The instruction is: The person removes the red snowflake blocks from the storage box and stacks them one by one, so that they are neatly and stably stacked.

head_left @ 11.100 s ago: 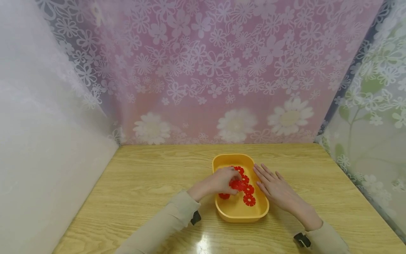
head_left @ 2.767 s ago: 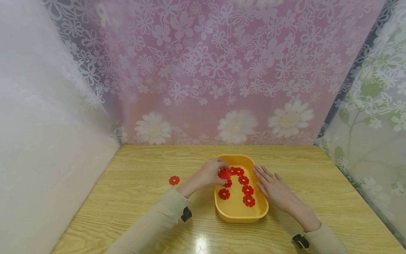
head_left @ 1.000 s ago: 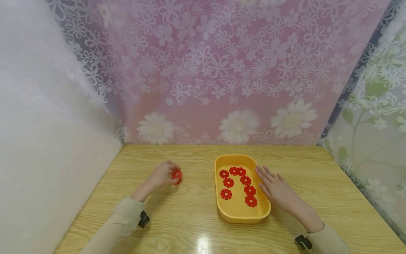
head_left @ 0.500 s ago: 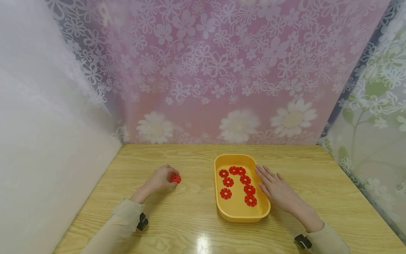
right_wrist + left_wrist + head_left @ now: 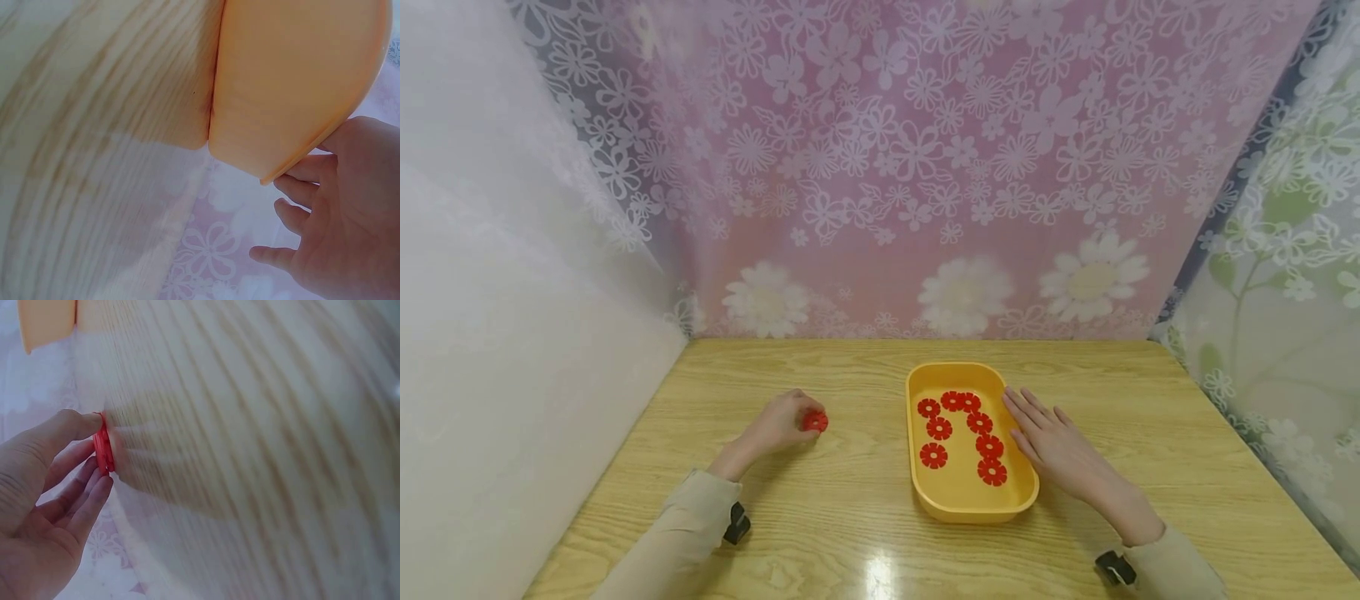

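A pale, whitish panel (image 5: pixel 527 317) stands along the left edge of the wood-grained table (image 5: pixel 842 492). A beige left sleeve (image 5: pixel 673 529) reaches in from the bottom, a black wrist fitting (image 5: pixel 737 523) at its cuff. Beyond it, the left hand (image 5: pixel 775 425) is narrowed to a pinch: thumb on one side, fingers on the other, holding red notched discs (image 5: pixel 103 450) just at the tabletop. The left wrist view shows their edges lying flat together—a small stack, though I cannot tell how many.

Behind the table hangs a pink floral cloth (image 5: pixel 880 167) with large white daisies along its lower edge. Well apart to the right of the stack sits a yellow rounded rectangular tray (image 5: pixel 973 512). On its floor lie loose red flower-shaped discs (image 5: pixel 933 456): three down the left side, two at the far end, three down the right—some touching or overlapping.

The right hand (image 5: pixel 1058 446) lies wide, fingers extended, touching the tray's right rim. A second black fitting (image 5: pixel 1115 568) and the right sleeve (image 5: pixel 1180 571) follow; a leafy floral cloth (image 5: pixel 1270 333) closes the right side.
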Tool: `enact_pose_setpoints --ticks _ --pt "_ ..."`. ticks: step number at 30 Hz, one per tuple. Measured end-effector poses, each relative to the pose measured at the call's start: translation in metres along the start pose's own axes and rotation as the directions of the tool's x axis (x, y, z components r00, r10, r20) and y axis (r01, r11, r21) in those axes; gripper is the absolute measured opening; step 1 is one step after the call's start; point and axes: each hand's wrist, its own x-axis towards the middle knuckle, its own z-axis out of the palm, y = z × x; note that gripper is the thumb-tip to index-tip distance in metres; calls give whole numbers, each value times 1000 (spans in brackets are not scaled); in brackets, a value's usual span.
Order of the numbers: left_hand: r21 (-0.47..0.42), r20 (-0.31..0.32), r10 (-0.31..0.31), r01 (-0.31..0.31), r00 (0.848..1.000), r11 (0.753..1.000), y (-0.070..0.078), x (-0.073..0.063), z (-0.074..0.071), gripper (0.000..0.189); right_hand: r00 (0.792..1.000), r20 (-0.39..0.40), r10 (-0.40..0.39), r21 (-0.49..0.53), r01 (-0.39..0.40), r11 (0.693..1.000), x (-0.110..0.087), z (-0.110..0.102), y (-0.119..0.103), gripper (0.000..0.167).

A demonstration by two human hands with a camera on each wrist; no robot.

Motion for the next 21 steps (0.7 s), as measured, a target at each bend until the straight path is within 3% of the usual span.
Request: enact_pose_setpoints --ticks 18,21 --pt "11 16 25 -25 1000 1000 1 -1 0 37 1000 -5 -11 -5 11 1000 0 0 1 58" --pt "-31 12 10 -9 1000 999 0 0 -2 37 1000 -5 -14 -4 14 1000 0 0 1 57"
